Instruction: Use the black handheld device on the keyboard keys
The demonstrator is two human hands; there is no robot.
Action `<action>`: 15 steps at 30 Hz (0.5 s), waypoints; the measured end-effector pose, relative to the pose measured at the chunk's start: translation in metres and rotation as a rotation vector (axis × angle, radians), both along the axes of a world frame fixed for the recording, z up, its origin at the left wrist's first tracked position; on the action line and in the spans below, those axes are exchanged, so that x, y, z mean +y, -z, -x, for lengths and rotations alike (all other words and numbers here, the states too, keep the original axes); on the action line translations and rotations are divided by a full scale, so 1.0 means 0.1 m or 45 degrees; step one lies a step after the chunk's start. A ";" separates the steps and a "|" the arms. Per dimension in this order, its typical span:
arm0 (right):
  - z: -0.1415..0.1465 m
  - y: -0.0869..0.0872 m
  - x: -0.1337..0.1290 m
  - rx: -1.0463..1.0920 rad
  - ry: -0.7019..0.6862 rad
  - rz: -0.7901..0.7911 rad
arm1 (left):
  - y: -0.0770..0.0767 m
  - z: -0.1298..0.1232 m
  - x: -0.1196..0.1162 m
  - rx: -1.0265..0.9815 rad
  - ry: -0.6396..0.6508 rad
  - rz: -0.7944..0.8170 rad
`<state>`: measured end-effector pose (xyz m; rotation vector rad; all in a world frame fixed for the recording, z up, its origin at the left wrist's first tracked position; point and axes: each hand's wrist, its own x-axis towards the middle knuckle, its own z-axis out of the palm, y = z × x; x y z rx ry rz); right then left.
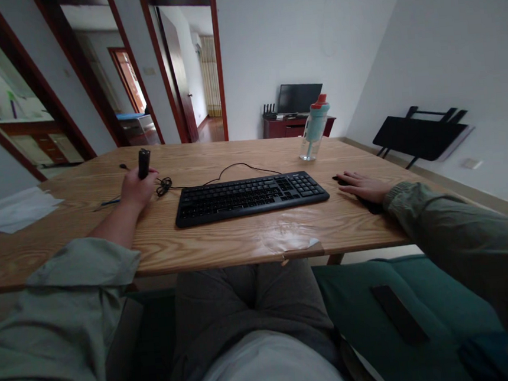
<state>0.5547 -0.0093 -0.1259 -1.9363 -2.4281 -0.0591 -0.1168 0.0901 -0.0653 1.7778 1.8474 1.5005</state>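
My left hand is closed around a short black cylinder, perhaps a flashlight, whose upper end sticks up above the fist. Its lower part is hidden by the fingers. Just right of that fist lies a bundled black cable. A black keyboard lies on the wooden table between my two hands. To the right of it, my right hand lies flat with fingers stretched out, over a flat black object that it mostly covers; its kind I cannot make out.
A clear bottle with a red cap stands at the table's far right. White paper or cloth lies at the left, and a thin pen-like item near my left wrist. A dark flat object rests on the green seat.
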 end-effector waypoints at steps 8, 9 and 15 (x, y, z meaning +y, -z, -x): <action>0.08 -0.05 -0.03 -0.013 0.039 0.036 | -0.01 -0.02 -0.03 -0.009 -0.003 0.006; 0.08 -0.05 -0.03 -0.009 0.038 0.030 | -0.01 -0.02 -0.03 -0.016 -0.010 0.014; 0.00 -0.01 -0.01 -0.017 -0.018 0.031 | 0.00 0.00 0.01 0.022 -0.014 -0.002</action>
